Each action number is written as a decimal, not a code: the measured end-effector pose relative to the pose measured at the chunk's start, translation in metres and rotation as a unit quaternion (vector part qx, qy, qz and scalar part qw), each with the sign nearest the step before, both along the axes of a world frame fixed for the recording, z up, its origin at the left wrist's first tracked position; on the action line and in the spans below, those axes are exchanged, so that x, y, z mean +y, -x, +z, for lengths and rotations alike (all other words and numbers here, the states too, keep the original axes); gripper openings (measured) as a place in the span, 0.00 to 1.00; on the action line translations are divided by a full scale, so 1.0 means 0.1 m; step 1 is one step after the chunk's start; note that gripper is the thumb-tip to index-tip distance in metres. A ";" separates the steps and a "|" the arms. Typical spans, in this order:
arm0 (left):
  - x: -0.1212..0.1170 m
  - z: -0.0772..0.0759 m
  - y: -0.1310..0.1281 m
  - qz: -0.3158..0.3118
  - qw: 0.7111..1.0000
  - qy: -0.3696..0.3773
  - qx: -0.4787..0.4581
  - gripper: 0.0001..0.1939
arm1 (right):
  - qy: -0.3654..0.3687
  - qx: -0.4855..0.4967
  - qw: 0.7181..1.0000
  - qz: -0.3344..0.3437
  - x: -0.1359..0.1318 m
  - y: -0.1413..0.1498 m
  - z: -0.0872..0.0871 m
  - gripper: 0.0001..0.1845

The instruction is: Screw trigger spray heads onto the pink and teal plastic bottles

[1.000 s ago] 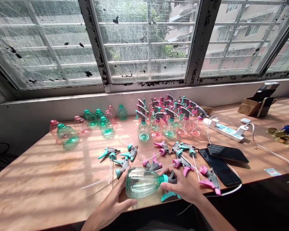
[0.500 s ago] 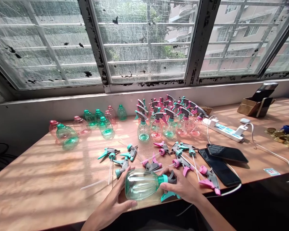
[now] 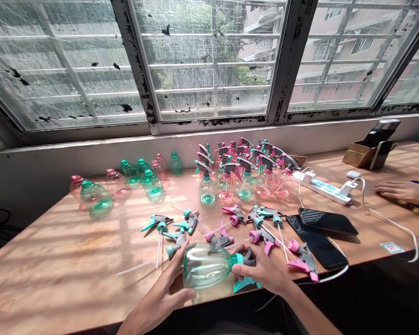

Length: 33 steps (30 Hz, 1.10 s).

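A clear green spray bottle (image 3: pixel 207 266) lies on its side in the air above the table's front edge, its neck pointing right. My left hand (image 3: pixel 172 279) is curled around the base end, thumb below. My right hand (image 3: pixel 261 270) grips the teal collar of the spray head (image 3: pixel 247 260) at the bottle's neck. The teal trigger hangs beneath my right fingers, and part of the head is hidden by them. Just beyond my hands lie loose spray heads with teal parts (image 3: pixel 176 242) and pink parts (image 3: pixel 221 239), several with white dip tubes.
Headless green and pink bottles (image 3: pixel 153 186) stand at the back left. Several assembled spray bottles (image 3: pixel 244 186) cluster mid-back. To the right are two phones (image 3: pixel 317 242), a power strip (image 3: pixel 324 188) with cables, a cardboard box (image 3: pixel 366 153) and another person's hand (image 3: pixel 405 190).
Another person's hand has come in at the right edge, over the brass-coloured pieces. The bottle's base end has shifted slightly right; my hands keep nearly the same places.
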State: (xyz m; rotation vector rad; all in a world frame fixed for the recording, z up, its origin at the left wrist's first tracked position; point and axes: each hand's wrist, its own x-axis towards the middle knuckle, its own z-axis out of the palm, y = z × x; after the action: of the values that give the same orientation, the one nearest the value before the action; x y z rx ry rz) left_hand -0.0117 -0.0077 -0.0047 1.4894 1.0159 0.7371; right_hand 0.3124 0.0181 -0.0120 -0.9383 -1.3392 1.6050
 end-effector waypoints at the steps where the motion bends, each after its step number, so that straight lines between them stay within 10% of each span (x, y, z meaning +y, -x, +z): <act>1: 0.01 -0.02 0.00 0.003 1.000 0.000 -0.005 0.51 | 0.001 0.004 1.000 0.002 0.00 0.00 -0.01 0.28; 16: -0.02 0.20 -0.06 0.018 0.998 0.050 0.036 0.56 | 0.006 0.027 1.000 0.010 0.02 -0.01 -0.06 0.26; 33: 0.01 -0.05 0.00 0.000 1.000 0.009 0.000 0.53 | 0.014 0.039 0.999 0.013 0.02 -0.01 -0.06 0.27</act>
State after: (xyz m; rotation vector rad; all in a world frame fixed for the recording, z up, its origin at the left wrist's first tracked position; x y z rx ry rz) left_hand -0.0113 -0.0067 -0.0093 1.4732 1.0201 0.7267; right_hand 0.3134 0.0199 -0.0177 -0.8693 -1.2825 1.6674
